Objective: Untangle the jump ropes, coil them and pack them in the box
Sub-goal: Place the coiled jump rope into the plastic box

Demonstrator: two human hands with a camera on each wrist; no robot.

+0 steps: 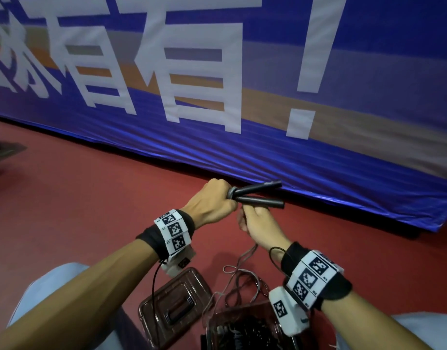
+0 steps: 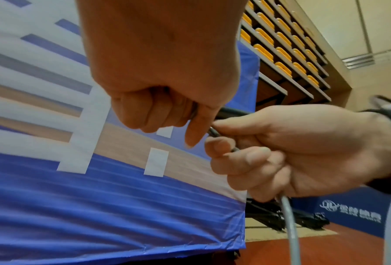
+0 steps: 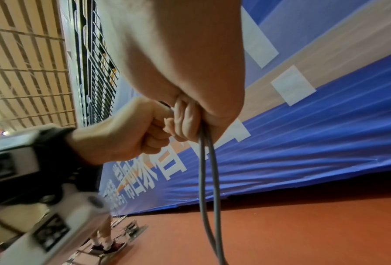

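Note:
My left hand (image 1: 217, 200) grips a jump rope where its grey cord is wound at the base of two black handles (image 1: 260, 194), which stick out to the right. Just below, my right hand (image 1: 255, 223) holds the grey cord (image 3: 209, 179), two strands hanging from the fist. In the left wrist view the left hand (image 2: 158, 111) is a fist and the right hand (image 2: 269, 156) is curled round the cord (image 2: 291, 226). The cord drops to a loose tangle (image 1: 242, 279) above a clear plastic box (image 1: 217, 322) with dark rope parts inside. Its lid (image 1: 174, 301) lies left of the box.
A blue banner (image 1: 242, 152) with large white characters hangs close ahead, its hem touching the red floor (image 1: 91, 198). My knees in light trousers frame the box. A dark object (image 1: 3, 150) sits far left. Someone's feet (image 3: 106, 247) stand by the banner's end.

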